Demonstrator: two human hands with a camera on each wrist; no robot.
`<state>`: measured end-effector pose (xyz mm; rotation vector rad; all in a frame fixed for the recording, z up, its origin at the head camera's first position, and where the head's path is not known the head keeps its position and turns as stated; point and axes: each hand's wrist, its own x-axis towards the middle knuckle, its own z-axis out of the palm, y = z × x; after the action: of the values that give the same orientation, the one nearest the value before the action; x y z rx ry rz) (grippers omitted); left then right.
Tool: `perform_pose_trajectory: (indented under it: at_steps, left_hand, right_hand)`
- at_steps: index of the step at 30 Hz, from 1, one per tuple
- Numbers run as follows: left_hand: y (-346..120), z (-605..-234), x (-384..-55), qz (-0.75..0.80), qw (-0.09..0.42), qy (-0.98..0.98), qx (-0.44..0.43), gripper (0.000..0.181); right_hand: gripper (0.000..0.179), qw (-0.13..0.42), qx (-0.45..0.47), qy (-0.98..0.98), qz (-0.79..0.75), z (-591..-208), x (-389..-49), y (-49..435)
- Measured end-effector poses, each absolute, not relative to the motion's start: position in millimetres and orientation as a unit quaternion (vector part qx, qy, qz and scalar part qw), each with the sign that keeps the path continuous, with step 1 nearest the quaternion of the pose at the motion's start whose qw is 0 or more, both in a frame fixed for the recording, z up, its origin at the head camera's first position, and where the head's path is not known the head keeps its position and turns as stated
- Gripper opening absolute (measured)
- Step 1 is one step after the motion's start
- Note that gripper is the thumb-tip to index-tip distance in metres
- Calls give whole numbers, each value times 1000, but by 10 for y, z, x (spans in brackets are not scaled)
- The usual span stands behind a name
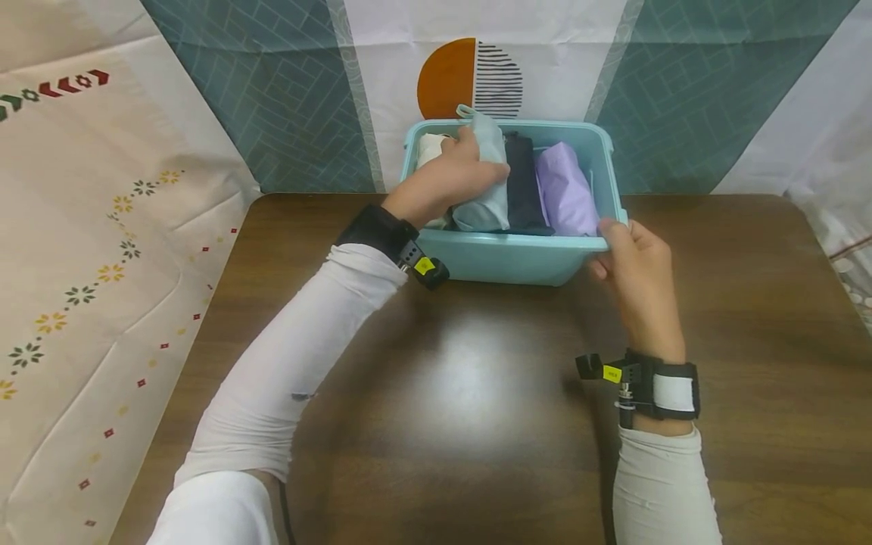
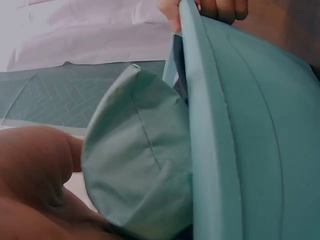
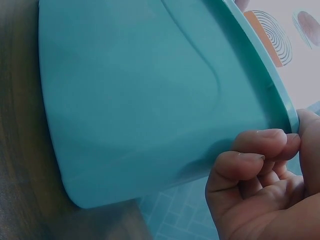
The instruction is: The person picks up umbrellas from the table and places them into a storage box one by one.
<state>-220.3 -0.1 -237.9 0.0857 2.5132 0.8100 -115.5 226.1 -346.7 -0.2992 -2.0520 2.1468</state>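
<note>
A light teal plastic bin (image 1: 504, 261) stands at the far side of the table and holds several soft fabric bundles. My left hand (image 1: 455, 172) grips a pale teal fabric pouch (image 1: 484, 213) with a cord loop at its far end, thumb on one side and fingers on the other. In the left wrist view the rounded end of the pouch shows right at the bin's rim (image 2: 205, 125). At the front right corner my right hand (image 1: 640, 276) pinches the rim, thumb over it and curled fingers beneath, as the right wrist view shows.
Beside the pale teal pouch lie a black bundle (image 1: 523, 189) and a lilac bundle (image 1: 567, 193). A cream bundle (image 1: 431, 147) sits at the bin's left end, partly behind my left hand. The brown wooden table (image 1: 463, 424) meets a patterned cloth (image 1: 293, 98) behind the bin.
</note>
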Motion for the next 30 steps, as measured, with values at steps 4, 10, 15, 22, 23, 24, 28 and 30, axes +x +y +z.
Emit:
perform_pose_trajectory:
  at_steps: [4,10,15,22,23,24,28,30]
  left_hand:
    - [-27,-2353,-2168,296,257,919,41,96]
    - [-49,-2352,-2114,306,263,913,64,89]
    - [-55,-2370,-2090,306,262,912,77,86]
    - [-71,-2395,-2085,296,263,915,83,85]
    - [-72,-2399,-2086,296,263,915,82,85]
    - [-71,-2405,-2086,296,261,915,82,85]
    - [-56,-2439,-2083,298,249,918,78,85]
    - [-48,-2463,-2079,301,239,920,80,85]
  right_hand:
    - [44,75,-99,-691,712,-3457,-1144,2262]
    - [45,68,-104,-689,714,-3451,-1123,2272]
    - [46,70,-104,-684,718,-3456,-1119,2264]
    - [46,76,-101,-681,722,-3460,-1115,2244]
    - [46,75,-101,-683,719,-3458,-1113,2245]
    - [46,74,-102,-684,718,-3456,-1110,2245]
    - [45,73,-105,-686,717,-3445,-1110,2247]
    - [45,72,-106,-685,718,-3442,-1109,2250]
